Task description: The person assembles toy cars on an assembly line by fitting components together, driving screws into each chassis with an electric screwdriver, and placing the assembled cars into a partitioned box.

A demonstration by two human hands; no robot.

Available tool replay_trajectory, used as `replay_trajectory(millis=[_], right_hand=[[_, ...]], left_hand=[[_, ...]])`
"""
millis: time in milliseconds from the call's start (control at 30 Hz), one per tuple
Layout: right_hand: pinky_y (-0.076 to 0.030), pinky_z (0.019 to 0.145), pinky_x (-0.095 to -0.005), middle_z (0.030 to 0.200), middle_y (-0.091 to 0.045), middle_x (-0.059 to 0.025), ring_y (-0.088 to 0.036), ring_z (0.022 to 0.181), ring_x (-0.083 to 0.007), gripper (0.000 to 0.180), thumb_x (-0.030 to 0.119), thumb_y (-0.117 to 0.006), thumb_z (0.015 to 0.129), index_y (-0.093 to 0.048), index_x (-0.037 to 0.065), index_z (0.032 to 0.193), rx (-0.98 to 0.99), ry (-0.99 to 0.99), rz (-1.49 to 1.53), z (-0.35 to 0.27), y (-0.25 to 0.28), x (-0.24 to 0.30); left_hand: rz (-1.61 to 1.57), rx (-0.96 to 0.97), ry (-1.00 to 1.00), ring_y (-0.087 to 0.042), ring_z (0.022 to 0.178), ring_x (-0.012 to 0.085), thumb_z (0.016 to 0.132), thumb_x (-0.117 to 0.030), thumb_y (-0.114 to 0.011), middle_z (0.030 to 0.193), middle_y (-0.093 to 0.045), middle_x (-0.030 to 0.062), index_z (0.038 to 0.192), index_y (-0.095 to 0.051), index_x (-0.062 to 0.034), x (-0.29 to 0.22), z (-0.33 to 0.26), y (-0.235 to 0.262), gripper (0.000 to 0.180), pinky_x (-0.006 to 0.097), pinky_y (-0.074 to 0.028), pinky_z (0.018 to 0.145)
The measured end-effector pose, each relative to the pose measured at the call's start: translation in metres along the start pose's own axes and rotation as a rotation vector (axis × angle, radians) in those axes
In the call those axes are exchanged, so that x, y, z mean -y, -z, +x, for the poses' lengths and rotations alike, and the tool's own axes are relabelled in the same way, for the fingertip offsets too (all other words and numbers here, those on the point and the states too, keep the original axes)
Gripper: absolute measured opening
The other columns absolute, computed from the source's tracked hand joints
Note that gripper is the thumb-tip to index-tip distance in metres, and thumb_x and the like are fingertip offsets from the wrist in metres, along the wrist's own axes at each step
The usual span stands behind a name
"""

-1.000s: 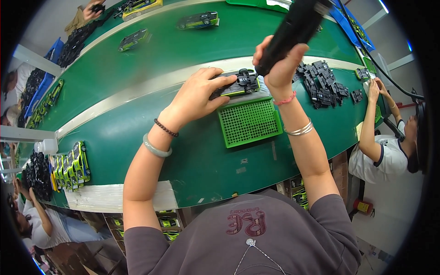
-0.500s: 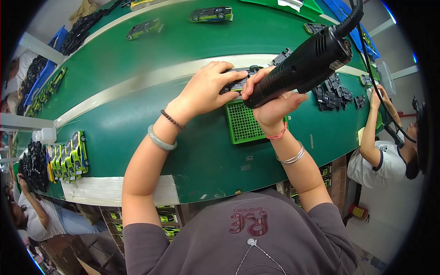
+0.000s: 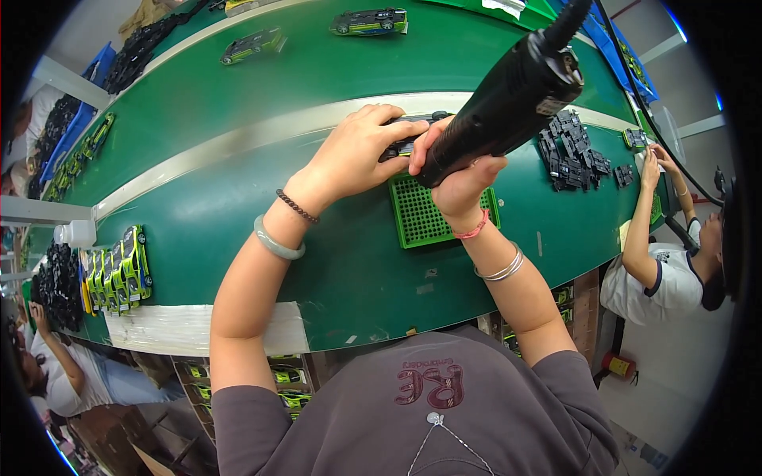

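My left hand [image 3: 355,155] is closed on a toy car [image 3: 402,147] lying with its black underside up at the pale strip across the green bench. Only parts of the car show between thumb and fingers. A black electric screwdriver [image 3: 504,99] is gripped in my right hand [image 3: 462,181], its lower end beside the car and its corded end tilted up to the right. My hand hides the tool's tip. Just below both hands sits a green tray [image 3: 398,216] with rows of small holes, partly covered by my right wrist.
Black chassis parts [image 3: 570,155] lie heaped to the right. Several green toy cars [image 3: 119,270] stand in a row at the left. Two upturned cars, one of them this car [image 3: 369,22], lie on the far green surface. At the right, a co-worker's hands [image 3: 657,159] are busy.
The screwdriver's corded end has swung to the left and stands a little steeper. My right hand has shifted slightly left with it. My left hand stays on the toy car.
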State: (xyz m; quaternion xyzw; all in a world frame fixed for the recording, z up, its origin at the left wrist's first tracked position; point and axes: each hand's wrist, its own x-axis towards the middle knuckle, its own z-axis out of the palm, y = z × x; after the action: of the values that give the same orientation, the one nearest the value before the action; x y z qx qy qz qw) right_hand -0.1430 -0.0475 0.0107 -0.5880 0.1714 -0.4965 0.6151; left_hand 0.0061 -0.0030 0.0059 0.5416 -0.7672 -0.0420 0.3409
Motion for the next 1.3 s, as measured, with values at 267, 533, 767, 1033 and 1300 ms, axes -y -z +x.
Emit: replay_trajectory(millis=[267,533,767,1033,1300], right_hand=[[-0.044,0.047,-0.0272,0.058,-0.051,-0.0096,-0.051,0.048,-0.0166,0.098,0.092,-0.02,0.059,-0.045,0.0,0.08,0.05,0.025,-0.021,0.006,0.0,0.022],[-0.044,0.045,-0.0273,0.056,-0.052,-0.0114,-0.052,0.047,-0.0188,0.1,0.091,-0.015,0.06,-0.047,-0.001,0.077,0.162,0.152,0.024,0.052,-0.04,0.04],[-0.045,0.046,-0.0273,0.056,-0.052,-0.0105,-0.052,0.048,-0.0181,0.096,0.089,-0.021,0.063,-0.049,-0.001,0.078,0.156,0.121,0.07,0.056,-0.048,0.012],[-0.043,0.047,-0.0255,0.055,-0.05,-0.0082,-0.051,0.049,-0.0162,0.092,0.088,-0.025,0.064,-0.05,0.0,0.076,0.215,0.076,0.004,0.057,-0.049,-0.004],[-0.041,0.046,-0.0254,0.054,-0.049,-0.0069,-0.049,0.046,-0.0154,0.09,0.087,-0.028,0.065,-0.05,0.001,0.075,0.215,0.005,-0.044,0.059,-0.053,-0.005]], left_hand=[[-0.035,0.161,0.18,-0.05,0.104,0.0331,0.062,-0.032,-0.077,0.11,-0.054,0.0168,0.117,-0.049,-0.0038,0.012,-0.006,0.036,0.068,0.039,-0.042,0.089],[-0.02,0.233,0.196,-0.053,0.098,0.0329,0.061,-0.03,-0.078,0.101,-0.058,0.0175,0.104,-0.053,-0.0016,0.022,-0.007,0.042,0.058,0.038,-0.043,0.085],[-0.067,0.234,0.184,-0.053,0.099,0.0327,0.06,-0.028,-0.079,0.103,-0.059,0.0151,0.111,-0.052,-0.0051,0.014,-0.005,0.044,0.062,0.039,-0.043,0.088],[-0.081,0.252,0.21,-0.053,0.098,0.0324,0.06,-0.028,-0.079,0.098,-0.059,0.0153,0.103,-0.056,-0.0027,0.019,-0.006,0.042,0.055,0.039,-0.043,0.087],[-0.108,0.237,0.215,-0.055,0.094,0.0329,0.059,-0.028,-0.079,0.093,-0.06,0.0161,0.095,-0.056,-0.0009,0.018,-0.005,0.044,0.05,0.039,-0.045,0.083]])
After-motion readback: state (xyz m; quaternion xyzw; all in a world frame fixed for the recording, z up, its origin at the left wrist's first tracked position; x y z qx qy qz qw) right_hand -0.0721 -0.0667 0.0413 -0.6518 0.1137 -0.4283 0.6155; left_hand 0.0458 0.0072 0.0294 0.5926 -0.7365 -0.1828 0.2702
